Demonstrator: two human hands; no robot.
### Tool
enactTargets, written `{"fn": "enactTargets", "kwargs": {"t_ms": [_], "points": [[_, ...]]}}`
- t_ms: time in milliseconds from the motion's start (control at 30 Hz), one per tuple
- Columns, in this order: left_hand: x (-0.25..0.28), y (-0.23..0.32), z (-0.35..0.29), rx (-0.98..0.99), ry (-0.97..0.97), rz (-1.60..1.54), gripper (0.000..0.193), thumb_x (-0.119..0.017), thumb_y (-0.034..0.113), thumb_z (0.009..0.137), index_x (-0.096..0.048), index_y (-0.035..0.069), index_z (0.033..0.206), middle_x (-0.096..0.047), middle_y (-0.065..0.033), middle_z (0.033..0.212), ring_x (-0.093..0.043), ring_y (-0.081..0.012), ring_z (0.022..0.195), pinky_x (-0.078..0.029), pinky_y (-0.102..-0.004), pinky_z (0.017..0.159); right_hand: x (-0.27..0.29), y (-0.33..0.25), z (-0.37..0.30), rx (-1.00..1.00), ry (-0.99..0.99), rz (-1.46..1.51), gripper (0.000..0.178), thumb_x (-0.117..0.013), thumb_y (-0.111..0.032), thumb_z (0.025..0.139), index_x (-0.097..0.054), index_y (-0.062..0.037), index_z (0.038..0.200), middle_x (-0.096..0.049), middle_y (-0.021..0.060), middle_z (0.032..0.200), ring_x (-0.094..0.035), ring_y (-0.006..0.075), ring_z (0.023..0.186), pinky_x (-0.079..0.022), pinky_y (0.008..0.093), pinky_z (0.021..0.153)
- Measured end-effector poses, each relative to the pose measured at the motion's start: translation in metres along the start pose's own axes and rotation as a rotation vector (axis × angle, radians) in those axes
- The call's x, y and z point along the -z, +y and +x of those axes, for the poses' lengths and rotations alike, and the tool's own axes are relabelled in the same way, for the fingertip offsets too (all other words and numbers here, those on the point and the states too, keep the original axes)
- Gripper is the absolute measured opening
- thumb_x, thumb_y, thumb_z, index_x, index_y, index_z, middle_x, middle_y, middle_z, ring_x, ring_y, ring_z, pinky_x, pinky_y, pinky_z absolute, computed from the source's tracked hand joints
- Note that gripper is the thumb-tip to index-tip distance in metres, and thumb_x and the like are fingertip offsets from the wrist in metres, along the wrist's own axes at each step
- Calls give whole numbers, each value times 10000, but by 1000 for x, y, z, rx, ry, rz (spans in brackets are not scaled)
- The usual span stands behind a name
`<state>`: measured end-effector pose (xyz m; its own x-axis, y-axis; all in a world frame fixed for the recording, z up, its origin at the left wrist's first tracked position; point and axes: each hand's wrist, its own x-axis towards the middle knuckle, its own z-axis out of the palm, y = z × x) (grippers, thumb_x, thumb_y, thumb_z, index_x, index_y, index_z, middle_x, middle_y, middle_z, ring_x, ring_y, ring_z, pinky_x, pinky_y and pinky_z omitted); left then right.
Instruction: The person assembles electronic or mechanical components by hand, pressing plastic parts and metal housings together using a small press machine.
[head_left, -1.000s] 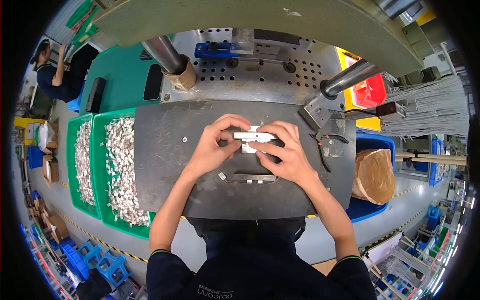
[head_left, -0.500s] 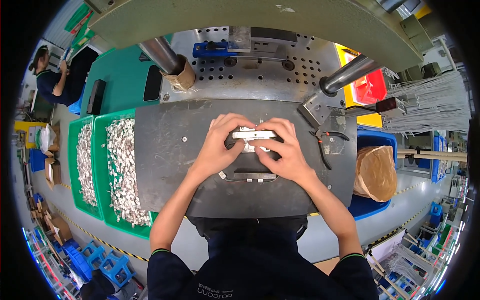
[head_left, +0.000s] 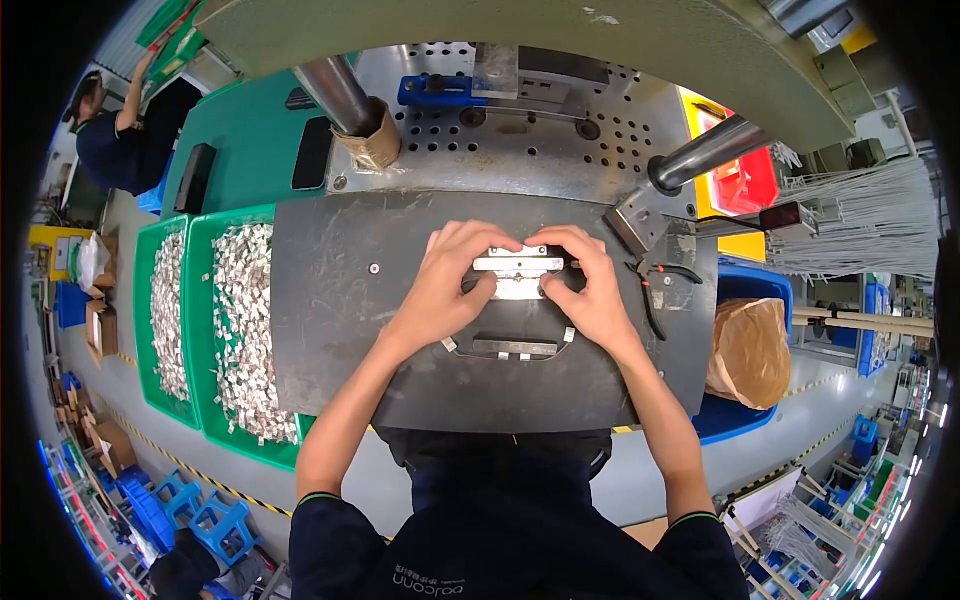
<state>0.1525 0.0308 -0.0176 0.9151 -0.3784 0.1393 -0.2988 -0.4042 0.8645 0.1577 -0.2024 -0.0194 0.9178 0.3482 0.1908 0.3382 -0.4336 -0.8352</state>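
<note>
A silver metal block with a raised bar across it (head_left: 518,287) lies on the dark work plate, between my two hands. My left hand (head_left: 447,282) curls around its left end, the thumb at the lower left edge and the fingertips at the top. My right hand (head_left: 594,290) grips the right end likewise, thumb at the lower right edge. Just nearer to me lies a dark narrow bar (head_left: 515,347), with a thin wire and several small silver tabs along it. Pliers with red-and-black handles (head_left: 652,290) lie to the right of my right hand.
Green bins of small silver pieces (head_left: 242,335) stand at the left. At the right, a blue bin (head_left: 785,330) holds a brown paper bag (head_left: 748,352). Steel posts (head_left: 338,95) rise beyond the plate under a heavy beam (head_left: 520,25). A person (head_left: 118,140) is far left.
My thumbs have moved apart from under the bar to the block's lower edges, uncovering more of it. My right hand has shifted right. The distant person's arm is raised.
</note>
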Motion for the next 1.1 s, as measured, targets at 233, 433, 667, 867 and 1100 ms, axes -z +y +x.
{"fn": "enactTargets", "kwargs": {"t_ms": [233, 433, 667, 867, 1100], "points": [[8, -5, 0, -51, 6, -25, 364, -700, -43, 810, -715, 61, 1158, -693, -90, 1231, -598, -310, 1186, -417, -420, 1084, 2, 3, 2, 10, -11, 105, 360, -672, 27, 773, -741, -38, 1120, -716, 91, 1198, -664, 237, 1127, -447, 356, 1007], [6, 3, 9, -97, 27, 21, 207, -806, 97, 842, -792, 60, 1045, -766, -83, 1112, -687, -296, 1030, -507, -413, 967, 11, -13, 12, 22, -122, -40, 219, -782, -52, 833, -775, -43, 1052, -755, 84, 1181, -695, 263, 1086, -449, 399, 1025], [10, 14, 8, -141, 16, 227, 175, -810, 99, 839, -799, 28, 998, -782, -101, 1038, -698, -319, 914, -553, -425, 856, 0, -16, 11, 163, -78, -197, 168, -773, -32, 858, -762, -23, 1026, -765, 125, 1109, -692, 344, 1041, -464, 432, 1012], [8, 11, 15, -194, 69, 283, 162, -805, 87, 842, -795, 23, 991, -781, -108, 1013, -699, -314, 881, -562, -416, 814, -6, -16, 17, 160, -25, -245, 166, -756, 13, 834, -758, 9, 1000, -764, 146, 1073, -692, 343, 1021, -473, 434, 1004], [17, 26, 25, -82, -45, 267, 164, -805, 80, 864, -780, -18, 993, -777, -137, 1071, -713, -331, 936, -576, -410, 809, -7, -13, 21, 169, -24, -200, 156, -699, 48, 807, -747, 28, 954, -753, 166, 996, -700, 355, 979, -493, 460, 955]]}}
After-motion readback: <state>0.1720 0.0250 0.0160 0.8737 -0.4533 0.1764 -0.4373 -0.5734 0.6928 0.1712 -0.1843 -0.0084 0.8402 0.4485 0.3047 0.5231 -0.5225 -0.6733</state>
